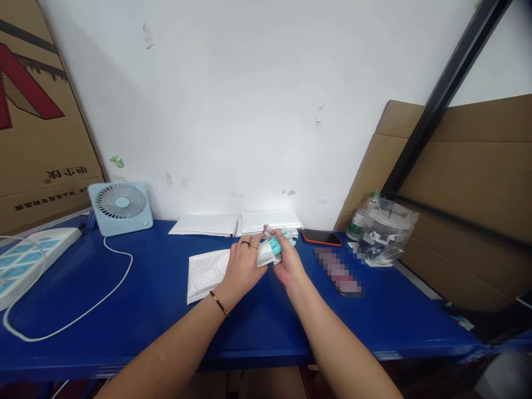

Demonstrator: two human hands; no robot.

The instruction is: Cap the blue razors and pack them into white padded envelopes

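Observation:
Over the middle of the blue table (145, 299), my left hand (243, 263) and my right hand (288, 263) meet on a small white packet with teal parts (272, 248). Both hands have their fingers closed on it. My left hand wears rings and a thin bracelet. A white bubble mailer (205, 271) lies flat just under and left of my left hand. What the packet contains is too small to make out.
Two stacks of white mailers (236, 223) lie at the wall. An orange-edged phone (321, 237), a blurred item (337, 271), a bottle (361, 219) and a clear bag (384, 233) sit right. A small fan (120, 206), its cable and a power strip (25, 260) stand left. Cardboard lines both sides.

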